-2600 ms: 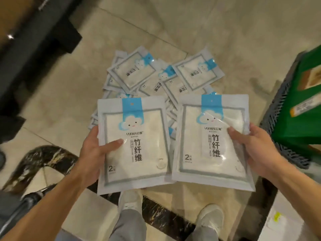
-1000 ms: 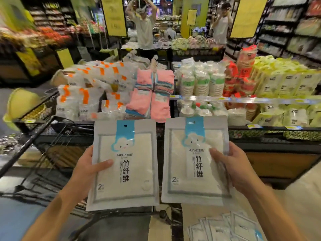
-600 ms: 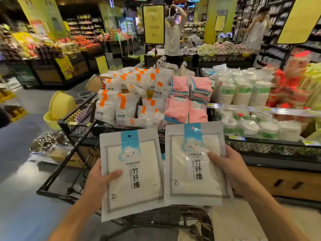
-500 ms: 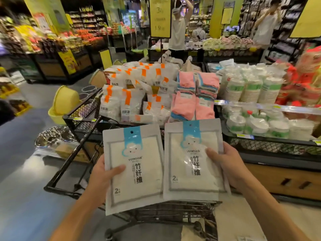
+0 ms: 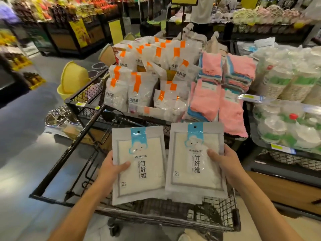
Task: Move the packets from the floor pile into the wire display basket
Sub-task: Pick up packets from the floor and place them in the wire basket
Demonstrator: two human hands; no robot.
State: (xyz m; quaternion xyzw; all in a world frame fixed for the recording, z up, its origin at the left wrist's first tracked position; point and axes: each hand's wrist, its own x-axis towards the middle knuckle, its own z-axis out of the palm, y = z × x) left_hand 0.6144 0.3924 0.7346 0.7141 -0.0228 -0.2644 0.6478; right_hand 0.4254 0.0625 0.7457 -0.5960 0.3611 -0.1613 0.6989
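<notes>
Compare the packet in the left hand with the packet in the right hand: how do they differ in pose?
The left packet sits lower in the view and tilts slightly; the right packet sits higher and more squarely. The right packet's edge overlaps the left one. The left hand grips its packet at the left edge, the right hand at the right edge. Both share the same blue cloud design and hang above the wire basket.

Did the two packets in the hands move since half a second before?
Yes. Both packets sit lower against the wire display basket: their bottom edges now overlap its mesh front, closer to going in.
</notes>
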